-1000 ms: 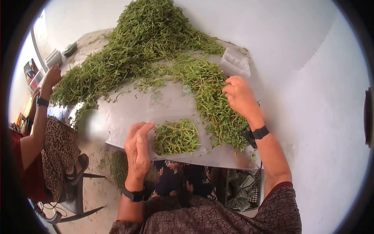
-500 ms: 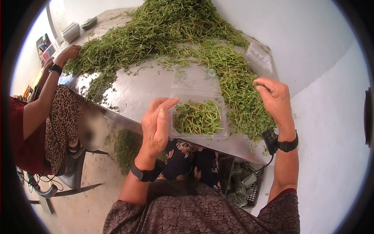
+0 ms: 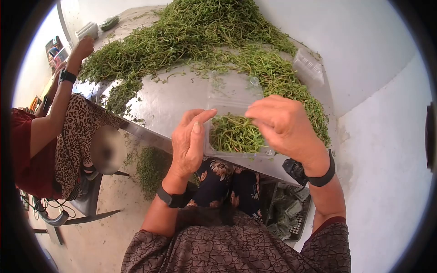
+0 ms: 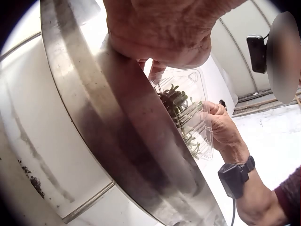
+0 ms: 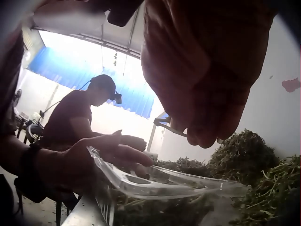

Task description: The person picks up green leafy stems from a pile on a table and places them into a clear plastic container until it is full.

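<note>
A clear plastic clamshell box [image 3: 241,155] sits at the table's near edge, its lid [image 3: 234,93] folded open away from me. Green leafy stems [image 3: 230,134] fill its tray. My left hand [image 3: 187,143] rests along the box's left side, its fingers fairly straight and reaching over the rim. Over the box's right side is my right hand [image 3: 284,129], thumb and fingers drawn together. In the right wrist view it pinches a short piece of stem [image 5: 167,124] above the box.
A large heap of greens [image 3: 200,36] covers the table's [image 3: 168,98] far side and runs down the right. Stacked clear boxes [image 3: 308,69] stand at the right edge. Another person's hand [image 3: 82,50] is at the left. A black crate [image 3: 298,220] sits below.
My right hand has moved left from the greens on the right to over the box. The left hand stays beside the box. The other person's hand has lifted slightly.
</note>
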Demonstrator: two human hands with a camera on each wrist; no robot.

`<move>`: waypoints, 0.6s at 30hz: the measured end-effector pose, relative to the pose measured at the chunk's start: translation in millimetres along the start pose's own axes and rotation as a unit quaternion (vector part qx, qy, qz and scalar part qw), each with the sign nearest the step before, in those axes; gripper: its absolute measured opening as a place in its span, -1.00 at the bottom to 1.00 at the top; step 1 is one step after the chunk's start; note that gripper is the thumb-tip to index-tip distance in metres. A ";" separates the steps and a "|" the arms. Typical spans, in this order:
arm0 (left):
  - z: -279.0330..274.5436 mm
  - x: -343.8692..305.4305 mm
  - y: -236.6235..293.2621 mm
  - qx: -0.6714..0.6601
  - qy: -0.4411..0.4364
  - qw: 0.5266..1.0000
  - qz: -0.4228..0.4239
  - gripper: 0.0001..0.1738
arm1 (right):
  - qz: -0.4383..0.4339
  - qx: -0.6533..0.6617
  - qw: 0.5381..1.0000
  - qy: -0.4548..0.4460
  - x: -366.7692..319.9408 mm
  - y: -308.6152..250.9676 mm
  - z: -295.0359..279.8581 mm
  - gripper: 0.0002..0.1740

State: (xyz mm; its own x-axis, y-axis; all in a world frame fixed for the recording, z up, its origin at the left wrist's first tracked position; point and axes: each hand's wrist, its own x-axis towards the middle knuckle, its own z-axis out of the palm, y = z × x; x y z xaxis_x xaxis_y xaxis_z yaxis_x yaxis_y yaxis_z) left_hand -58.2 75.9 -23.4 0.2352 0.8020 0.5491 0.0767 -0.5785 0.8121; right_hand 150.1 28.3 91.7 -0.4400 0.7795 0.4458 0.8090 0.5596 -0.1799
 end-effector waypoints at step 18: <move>2.2 0.3 2.1 -0.002 -0.003 1.000 -0.001 -0.45 | -0.036 0.017 0.999 -0.015 6.8 0.8 25.9 -0.77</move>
State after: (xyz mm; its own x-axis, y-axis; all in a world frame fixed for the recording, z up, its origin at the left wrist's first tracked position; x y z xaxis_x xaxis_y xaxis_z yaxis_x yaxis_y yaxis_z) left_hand -55.8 74.6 -22.0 0.2407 0.8026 0.5458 0.0728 -0.5757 0.8144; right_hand 137.7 41.4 71.9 -0.5092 0.7446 0.4315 0.7608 0.6239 -0.1789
